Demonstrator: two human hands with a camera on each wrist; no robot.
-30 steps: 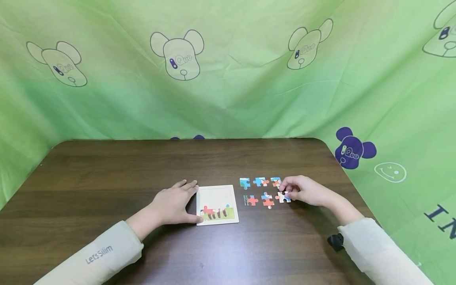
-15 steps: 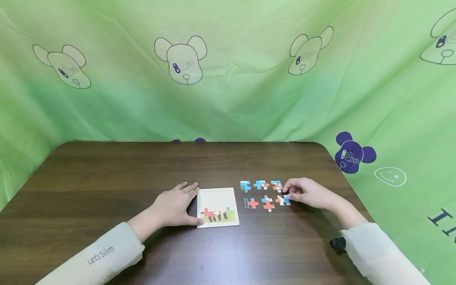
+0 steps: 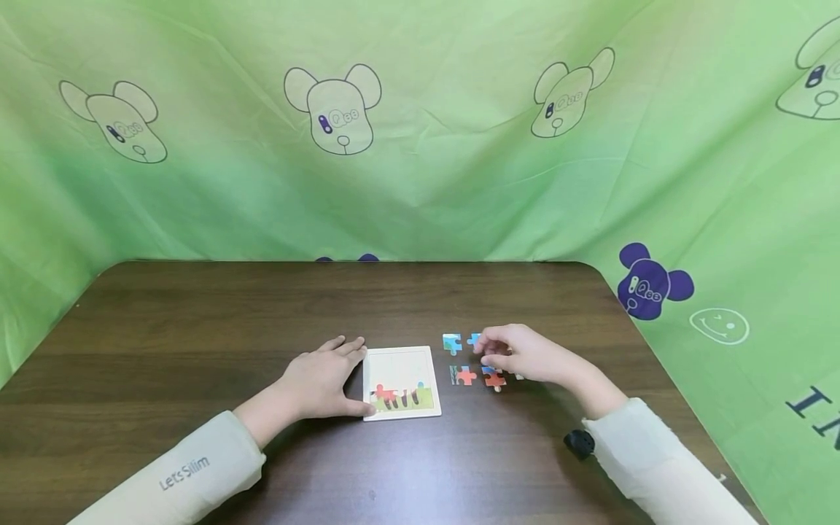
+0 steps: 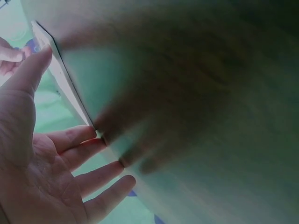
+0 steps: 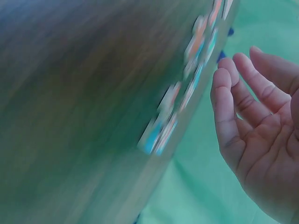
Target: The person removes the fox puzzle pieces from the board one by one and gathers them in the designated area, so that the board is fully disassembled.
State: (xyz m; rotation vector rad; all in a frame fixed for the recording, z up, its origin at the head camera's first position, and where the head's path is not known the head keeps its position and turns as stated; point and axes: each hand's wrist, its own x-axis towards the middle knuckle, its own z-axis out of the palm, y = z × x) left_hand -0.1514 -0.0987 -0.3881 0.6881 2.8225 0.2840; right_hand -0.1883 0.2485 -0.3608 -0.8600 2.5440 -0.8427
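My left hand rests at the left side of a small square puzzle tray, its thumb on the lower left corner. In the left wrist view those fingers are spread and fairly straight along the tray edge. Orange and green picture pieces fill the tray's lower part; pale backing shows above. My right hand hovers over loose jigsaw pieces right of the tray, hiding some. Its fingers are loosely bent with nothing between them. A red piece and a blue one lie uncovered.
The dark wooden table reaches back to a green printed curtain, which also hangs along the right side. In the right wrist view the loose pieces lie in two blurred rows.
My right hand has moved left from the rightmost pieces to above the middle ones, letting go of the white and blue piece. The left hand and tray have stayed put.
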